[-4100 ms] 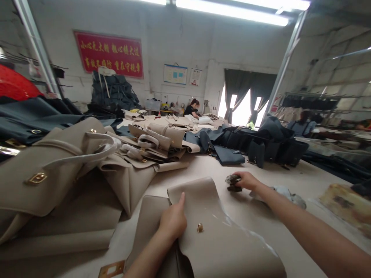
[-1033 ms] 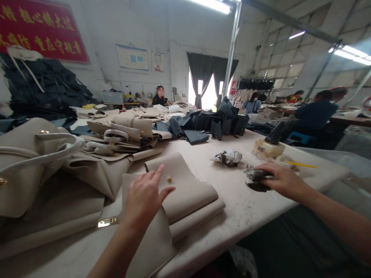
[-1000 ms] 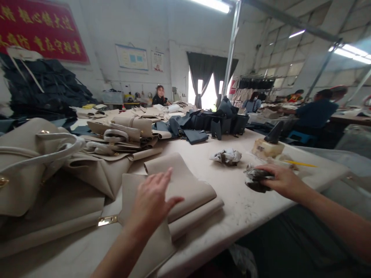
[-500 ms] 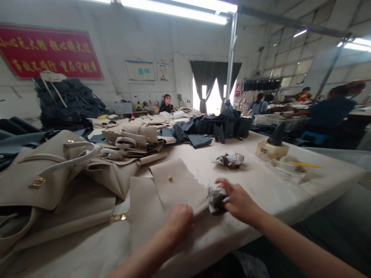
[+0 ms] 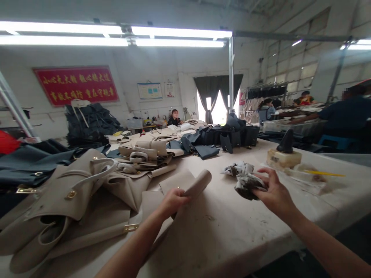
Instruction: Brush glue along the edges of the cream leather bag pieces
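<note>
My left hand (image 5: 173,200) is closed on the edge of a beige leather panel (image 5: 194,184) and holds it lifted, its end curled into a roll above the table (image 5: 232,227). My right hand (image 5: 274,193) grips a crumpled dirty rag (image 5: 246,184) a little above the table, to the right of the panel. A second crumpled rag (image 5: 237,168) lies on the table just behind it.
Beige handbags (image 5: 58,193) and leather pieces pile up on the left, dark blue bag parts (image 5: 226,135) at the back. A block with a black cone (image 5: 284,152) and a yellow pencil (image 5: 324,173) sit at the right. Other people work at far tables.
My left hand has lifted the beige panel's edge off the table and curled it up. My right hand has drawn the rag away to the right of the panel. The camera tilted up.
</note>
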Motion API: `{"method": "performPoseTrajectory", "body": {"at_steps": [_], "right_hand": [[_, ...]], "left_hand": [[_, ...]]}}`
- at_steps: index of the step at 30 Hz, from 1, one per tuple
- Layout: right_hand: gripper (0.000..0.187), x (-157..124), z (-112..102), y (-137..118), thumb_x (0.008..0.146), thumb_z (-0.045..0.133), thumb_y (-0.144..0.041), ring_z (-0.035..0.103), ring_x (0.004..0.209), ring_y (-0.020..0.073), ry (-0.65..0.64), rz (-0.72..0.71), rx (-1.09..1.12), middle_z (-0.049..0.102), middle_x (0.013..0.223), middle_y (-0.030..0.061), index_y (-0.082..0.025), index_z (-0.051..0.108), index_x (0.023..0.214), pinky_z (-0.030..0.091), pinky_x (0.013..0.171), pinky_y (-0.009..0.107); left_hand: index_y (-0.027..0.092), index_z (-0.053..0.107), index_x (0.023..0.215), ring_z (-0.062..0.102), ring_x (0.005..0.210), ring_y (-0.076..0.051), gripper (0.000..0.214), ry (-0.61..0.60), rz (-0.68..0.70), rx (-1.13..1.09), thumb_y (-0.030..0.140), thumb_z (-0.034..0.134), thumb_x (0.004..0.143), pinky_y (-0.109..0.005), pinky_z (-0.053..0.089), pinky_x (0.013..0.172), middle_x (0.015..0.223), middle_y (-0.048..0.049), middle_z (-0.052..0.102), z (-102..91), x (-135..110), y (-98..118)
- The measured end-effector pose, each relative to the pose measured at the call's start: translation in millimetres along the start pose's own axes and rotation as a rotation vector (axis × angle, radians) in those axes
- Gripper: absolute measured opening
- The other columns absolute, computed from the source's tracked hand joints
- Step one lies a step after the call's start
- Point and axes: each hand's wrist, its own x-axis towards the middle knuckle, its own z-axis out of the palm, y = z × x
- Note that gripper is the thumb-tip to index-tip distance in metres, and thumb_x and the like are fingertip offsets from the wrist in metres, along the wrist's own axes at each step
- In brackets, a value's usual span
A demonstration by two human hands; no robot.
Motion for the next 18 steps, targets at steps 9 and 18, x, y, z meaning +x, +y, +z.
{"method": "performPoseTrajectory", "body": {"at_steps": [9,18], "right_hand": [[0.061,-41,67,55,0.056,0.046,0.000,0.061,0.073,0.0276,-0.230,-0.350,-0.598,0.066,0.074,0.0070,-0.018,0.051,0.115,0.041,0.069,0.036],[0.058,17,73,8,0.066,0.048,-0.009,0.064,0.087,0.0182,-0.283,-0.098,-0.215,0.064,0.112,0.0066,-0.022,0.035,0.121,0.044,0.073,0.026]], "left_hand": [[0.006,0.072,0.082,0.065,0.060,-0.022,0.046,0.037,-0.015,-0.690,0.036,0.082,0.049,-0.031,0.049,0.060,0.072,-0.0131,0.072,-65.4,-24,8],[0.011,0.070,0.081,0.064,0.053,-0.020,0.036,0.377,0.085,-0.491,0.030,0.081,0.053,-0.028,0.051,0.051,0.065,-0.0065,0.071,-153.4,-46,68]]}}
